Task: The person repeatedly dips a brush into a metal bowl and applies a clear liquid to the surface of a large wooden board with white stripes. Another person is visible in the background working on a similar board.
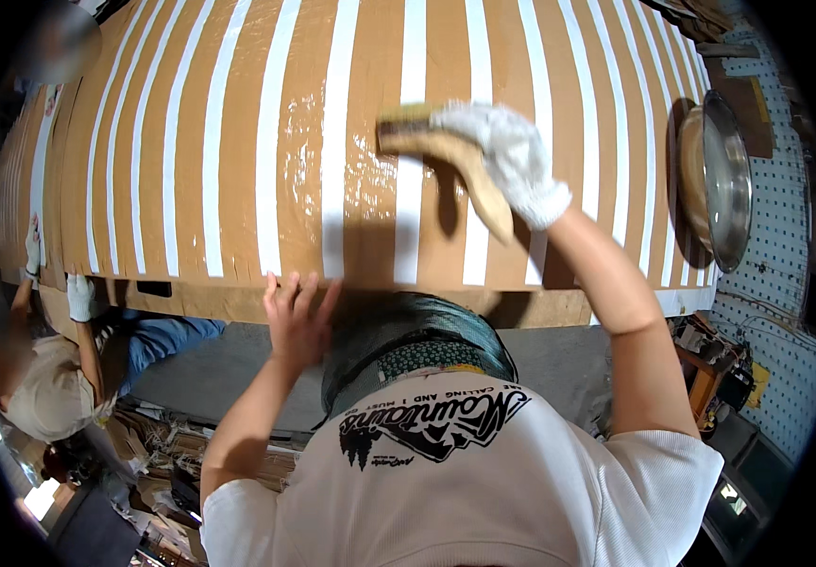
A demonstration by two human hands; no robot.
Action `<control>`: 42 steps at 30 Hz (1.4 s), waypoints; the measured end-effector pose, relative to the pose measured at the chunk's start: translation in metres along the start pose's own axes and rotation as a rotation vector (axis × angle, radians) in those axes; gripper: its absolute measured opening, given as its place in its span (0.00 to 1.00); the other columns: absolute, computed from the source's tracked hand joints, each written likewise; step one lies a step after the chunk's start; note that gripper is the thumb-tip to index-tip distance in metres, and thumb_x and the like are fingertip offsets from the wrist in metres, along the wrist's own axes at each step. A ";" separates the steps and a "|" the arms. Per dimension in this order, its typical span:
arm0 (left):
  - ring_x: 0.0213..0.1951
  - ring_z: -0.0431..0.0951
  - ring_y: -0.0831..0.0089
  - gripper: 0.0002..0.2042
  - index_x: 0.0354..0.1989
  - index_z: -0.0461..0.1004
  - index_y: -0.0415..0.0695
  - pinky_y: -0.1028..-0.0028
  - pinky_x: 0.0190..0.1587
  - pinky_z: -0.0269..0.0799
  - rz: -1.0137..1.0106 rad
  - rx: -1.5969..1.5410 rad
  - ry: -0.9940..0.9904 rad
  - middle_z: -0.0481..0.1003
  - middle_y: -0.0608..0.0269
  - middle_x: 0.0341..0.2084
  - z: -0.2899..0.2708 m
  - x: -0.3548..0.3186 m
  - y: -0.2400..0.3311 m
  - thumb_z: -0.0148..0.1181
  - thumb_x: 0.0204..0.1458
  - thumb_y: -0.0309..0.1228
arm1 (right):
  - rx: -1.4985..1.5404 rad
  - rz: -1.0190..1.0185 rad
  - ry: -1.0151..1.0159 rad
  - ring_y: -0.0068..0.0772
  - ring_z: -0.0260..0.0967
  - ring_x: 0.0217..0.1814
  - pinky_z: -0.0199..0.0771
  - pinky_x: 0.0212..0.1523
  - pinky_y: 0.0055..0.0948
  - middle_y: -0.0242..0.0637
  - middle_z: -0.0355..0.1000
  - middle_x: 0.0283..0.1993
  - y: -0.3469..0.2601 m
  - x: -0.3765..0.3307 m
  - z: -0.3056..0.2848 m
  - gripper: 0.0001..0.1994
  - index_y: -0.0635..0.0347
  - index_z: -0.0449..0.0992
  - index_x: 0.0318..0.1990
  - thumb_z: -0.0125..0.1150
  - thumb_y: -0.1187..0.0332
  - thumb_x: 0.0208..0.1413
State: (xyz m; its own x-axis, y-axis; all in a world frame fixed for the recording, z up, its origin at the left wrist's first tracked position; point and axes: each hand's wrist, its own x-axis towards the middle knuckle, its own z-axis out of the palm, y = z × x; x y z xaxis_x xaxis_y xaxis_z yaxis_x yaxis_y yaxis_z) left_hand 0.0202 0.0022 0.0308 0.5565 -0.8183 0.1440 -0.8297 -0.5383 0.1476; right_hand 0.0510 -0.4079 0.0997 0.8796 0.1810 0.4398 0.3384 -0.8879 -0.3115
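Wooden brush (448,151) is clasped in the right hand (504,156), gloved fingers curled closed around it; its long axis slants over the striped sheet (243,180), head toward far left, handle end toward near right. The left hand (297,319), bare fingers loosely spread, touches the sheet's near edge.

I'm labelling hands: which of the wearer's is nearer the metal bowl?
Right. The gloved right hand, holding the brush, is left of the bowl; the bare left hand is farther left, at the edge of the striped surface.
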 end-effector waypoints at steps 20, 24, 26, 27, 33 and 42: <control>0.61 0.62 0.50 0.34 0.62 0.65 0.45 0.43 0.71 0.45 -0.040 -0.179 0.130 0.68 0.56 0.56 -0.018 -0.006 0.009 0.55 0.37 0.24 | 0.032 0.183 -0.117 0.46 0.75 0.49 0.73 0.53 0.39 0.43 0.77 0.46 -0.175 -0.054 0.023 0.16 0.50 0.79 0.49 0.61 0.70 0.51; 0.63 0.61 0.51 0.35 0.63 0.64 0.44 0.45 0.71 0.45 -0.075 -0.170 0.138 0.67 0.56 0.58 -0.016 -0.012 0.007 0.55 0.37 0.23 | 0.115 0.324 -0.538 0.41 0.77 0.45 0.78 0.46 0.35 0.44 0.78 0.46 -0.175 -0.029 -0.023 0.14 0.43 0.80 0.51 0.60 0.64 0.58; 0.65 0.59 0.51 0.35 0.63 0.64 0.44 0.46 0.71 0.45 -0.073 -0.160 0.132 0.66 0.56 0.59 -0.015 -0.016 0.010 0.55 0.38 0.23 | -0.020 0.357 -0.448 0.37 0.78 0.37 0.80 0.39 0.34 0.37 0.79 0.40 -0.168 -0.016 -0.025 0.12 0.44 0.81 0.49 0.62 0.61 0.58; 0.66 0.59 0.51 0.36 0.64 0.64 0.44 0.46 0.71 0.45 -0.075 -0.154 0.128 0.66 0.56 0.60 -0.015 -0.018 0.011 0.55 0.38 0.23 | -0.063 0.451 -0.306 0.35 0.78 0.31 0.80 0.33 0.33 0.32 0.80 0.36 -0.172 -0.011 -0.030 0.12 0.42 0.81 0.48 0.62 0.59 0.57; 0.69 0.55 0.51 0.37 0.66 0.61 0.46 0.47 0.72 0.44 -0.053 -0.168 0.117 0.63 0.56 0.64 -0.016 -0.013 0.015 0.56 0.39 0.23 | -0.079 0.056 0.051 0.38 0.78 0.41 0.78 0.47 0.36 0.38 0.79 0.41 -0.151 -0.082 0.011 0.12 0.48 0.79 0.49 0.54 0.67 0.60; 0.67 0.58 0.50 0.35 0.65 0.65 0.48 0.45 0.70 0.46 -0.024 -0.256 0.147 0.63 0.57 0.64 -0.026 -0.022 0.022 0.52 0.39 0.22 | 0.362 0.291 -0.040 0.37 0.77 0.45 0.80 0.42 0.28 0.44 0.78 0.46 -0.131 -0.056 -0.029 0.13 0.57 0.79 0.50 0.57 0.66 0.61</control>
State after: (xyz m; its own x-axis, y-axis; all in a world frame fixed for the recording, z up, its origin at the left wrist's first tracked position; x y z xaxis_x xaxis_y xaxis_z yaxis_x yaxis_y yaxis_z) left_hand -0.0092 0.0139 0.0564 0.5918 -0.7578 0.2749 -0.7886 -0.4735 0.3924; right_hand -0.0523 -0.3135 0.1400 0.9651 -0.0318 0.2600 0.1639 -0.7010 -0.6941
